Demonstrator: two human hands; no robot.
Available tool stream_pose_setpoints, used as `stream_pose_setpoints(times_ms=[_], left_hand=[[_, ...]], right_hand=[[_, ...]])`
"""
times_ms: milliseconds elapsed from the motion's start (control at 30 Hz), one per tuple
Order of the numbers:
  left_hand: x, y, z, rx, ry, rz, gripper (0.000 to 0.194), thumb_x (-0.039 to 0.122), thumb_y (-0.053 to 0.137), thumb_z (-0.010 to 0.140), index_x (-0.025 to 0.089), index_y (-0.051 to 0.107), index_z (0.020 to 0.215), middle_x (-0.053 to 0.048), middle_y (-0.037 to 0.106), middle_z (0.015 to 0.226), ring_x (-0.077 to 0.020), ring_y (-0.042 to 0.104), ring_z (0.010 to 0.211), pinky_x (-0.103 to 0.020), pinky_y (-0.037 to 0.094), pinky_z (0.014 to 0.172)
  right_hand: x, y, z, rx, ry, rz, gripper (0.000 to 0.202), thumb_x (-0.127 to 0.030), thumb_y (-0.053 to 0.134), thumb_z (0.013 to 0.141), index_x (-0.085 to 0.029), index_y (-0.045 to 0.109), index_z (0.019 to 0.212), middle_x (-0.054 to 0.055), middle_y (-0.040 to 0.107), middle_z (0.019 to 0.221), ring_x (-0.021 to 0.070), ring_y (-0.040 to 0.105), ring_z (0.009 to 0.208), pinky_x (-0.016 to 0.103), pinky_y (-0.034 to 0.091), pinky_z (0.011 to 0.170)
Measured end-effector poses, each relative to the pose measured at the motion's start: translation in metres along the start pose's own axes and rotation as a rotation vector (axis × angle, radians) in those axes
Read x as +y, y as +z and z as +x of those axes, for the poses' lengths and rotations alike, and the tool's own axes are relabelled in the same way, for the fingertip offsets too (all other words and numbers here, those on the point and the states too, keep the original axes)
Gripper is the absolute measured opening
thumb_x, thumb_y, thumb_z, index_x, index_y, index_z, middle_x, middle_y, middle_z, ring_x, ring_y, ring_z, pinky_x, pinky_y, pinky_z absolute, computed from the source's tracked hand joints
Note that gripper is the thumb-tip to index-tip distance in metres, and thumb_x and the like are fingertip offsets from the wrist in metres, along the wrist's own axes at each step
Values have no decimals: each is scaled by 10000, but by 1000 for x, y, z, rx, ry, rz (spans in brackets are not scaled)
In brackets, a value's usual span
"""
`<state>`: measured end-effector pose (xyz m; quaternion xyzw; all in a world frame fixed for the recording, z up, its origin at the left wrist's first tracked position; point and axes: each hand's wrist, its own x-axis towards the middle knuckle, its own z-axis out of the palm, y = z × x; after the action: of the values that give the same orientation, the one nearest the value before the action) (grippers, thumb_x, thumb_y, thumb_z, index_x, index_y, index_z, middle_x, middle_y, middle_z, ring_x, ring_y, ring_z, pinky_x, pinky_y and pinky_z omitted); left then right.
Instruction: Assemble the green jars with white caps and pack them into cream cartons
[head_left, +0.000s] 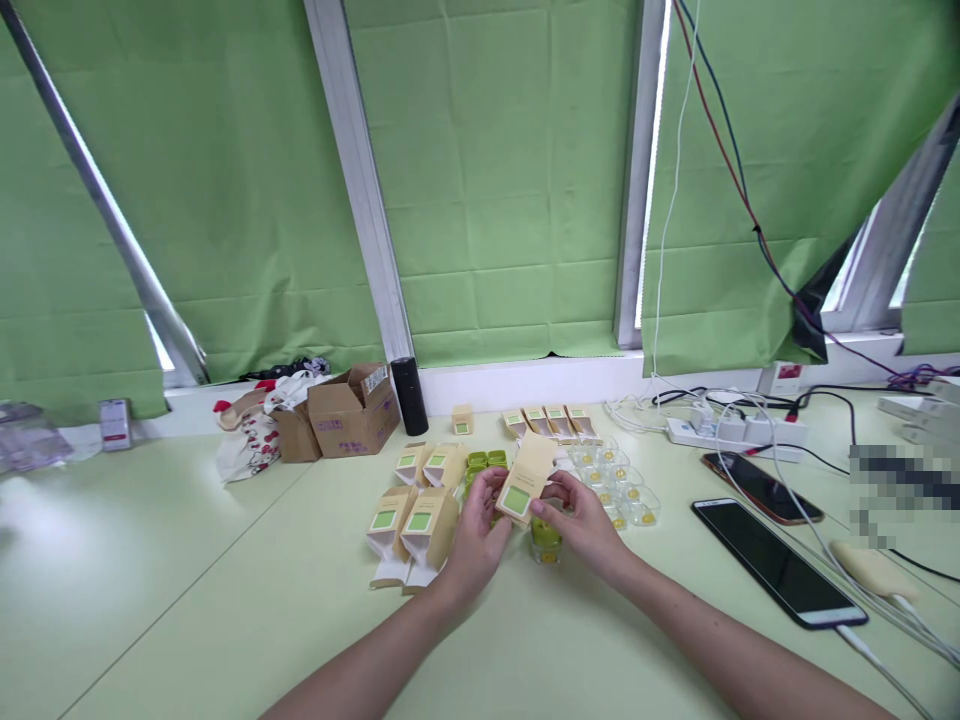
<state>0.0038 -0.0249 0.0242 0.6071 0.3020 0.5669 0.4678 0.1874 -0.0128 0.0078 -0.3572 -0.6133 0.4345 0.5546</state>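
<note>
Between my two hands I hold a small tan carton [529, 476] with a green window, tilted above the table. My left hand [484, 525] grips its left side, and my right hand [583, 517] has its fingers on the right side. Just below the carton stands a clear glass cup with green contents [547, 543], partly covered by my right hand. To the left are several open tan cartons [420, 520] with flaps out. Green cubes [486, 460] sit behind my left hand. Clear cups with yellow centres [611, 480] are grouped behind my right hand.
At the back, several tan cartons [555, 422] stand in a row near a single small carton [463, 420]. A cardboard box [352, 412] and a black cylinder [409, 396] stand back left. Phones [778, 560], cables and a power strip [739, 436] occupy the right.
</note>
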Motion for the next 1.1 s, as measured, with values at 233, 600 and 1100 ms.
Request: stream_pose_setpoints(times_ms=[233, 600, 1100], left_hand=[[-5, -4, -2, -25, -8, -5, 622, 28, 634, 723, 249, 610, 1304, -94, 676, 1313, -296, 618, 1253, -402, 469, 1082], [0, -1, -5, 85, 27, 267, 319, 312, 782, 897, 254, 681, 1194, -104, 712, 1234, -304, 635, 1134, -408, 464, 1020], [-6, -10, -5, 24, 136, 583, 347, 380, 454, 1085, 237, 586, 1372, -132, 679, 1370, -294, 641, 1251, -452, 476, 1079]], right_hand=[[5, 0, 2, 53, 94, 130, 651, -707, 819, 752, -208, 677, 1145, 92, 787, 927, 305, 750, 950, 393, 585, 800], [-1, 0, 2, 43, 138, 211, 695, -735, 857, 689, -208, 681, 1106, 113, 806, 944, 333, 763, 983, 450, 590, 876], [-6, 0, 1, 42, 204, 295, 694, -709, 908, 639, -201, 688, 1058, 139, 819, 1000, 335, 771, 990, 447, 565, 918]])
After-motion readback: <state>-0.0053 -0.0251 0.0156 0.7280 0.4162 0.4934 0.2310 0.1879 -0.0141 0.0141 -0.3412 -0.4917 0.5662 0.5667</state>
